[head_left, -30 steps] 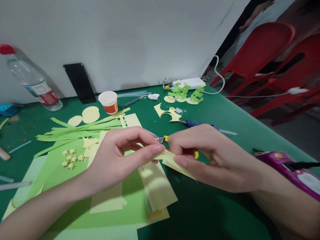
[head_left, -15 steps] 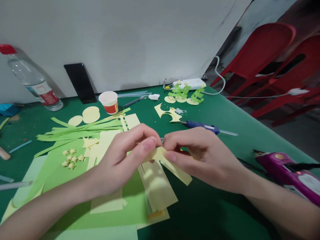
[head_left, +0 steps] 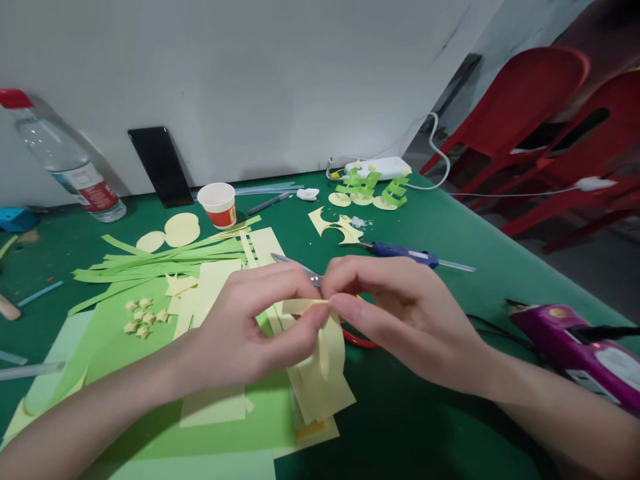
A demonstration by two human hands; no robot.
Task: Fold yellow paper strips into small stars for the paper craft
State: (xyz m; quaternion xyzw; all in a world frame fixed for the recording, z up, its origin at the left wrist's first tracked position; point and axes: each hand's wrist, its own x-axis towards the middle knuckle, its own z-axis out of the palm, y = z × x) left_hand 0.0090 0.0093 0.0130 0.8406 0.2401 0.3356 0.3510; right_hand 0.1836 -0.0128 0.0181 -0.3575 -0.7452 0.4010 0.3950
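Note:
Between my two hands, above the table, is a narrow pale yellow paper strip (head_left: 300, 306). My left hand (head_left: 260, 320) pinches it with thumb and fingers. The fingertips of my right hand (head_left: 390, 300) are closed on it too, meeting the left ones. A loop of the strip hangs below the fingers. Behind the hands lie scissors (head_left: 314, 278), their red handle partly hidden by my right hand. Under the hands are wider yellow paper pieces (head_left: 325, 393) and a green paper sheet (head_left: 210, 440). Several small folded paper stars (head_left: 145, 318) rest on the green sheet at the left.
Green paper strips (head_left: 165, 263), yellow paper circles (head_left: 183, 230), a paper cup (head_left: 217, 205), a phone (head_left: 160, 167) and a bottle (head_left: 70, 160) stand or lie to the left. Rightward are a blue glue gun (head_left: 405, 254), a purple corded device (head_left: 575, 340) and spiral paper ornaments (head_left: 395, 192).
My left fingers have shifted slightly down and opened a gap behind the thumb. The strip's tail, which stuck out to the lower right, now hangs curled below. More of the scissors shows.

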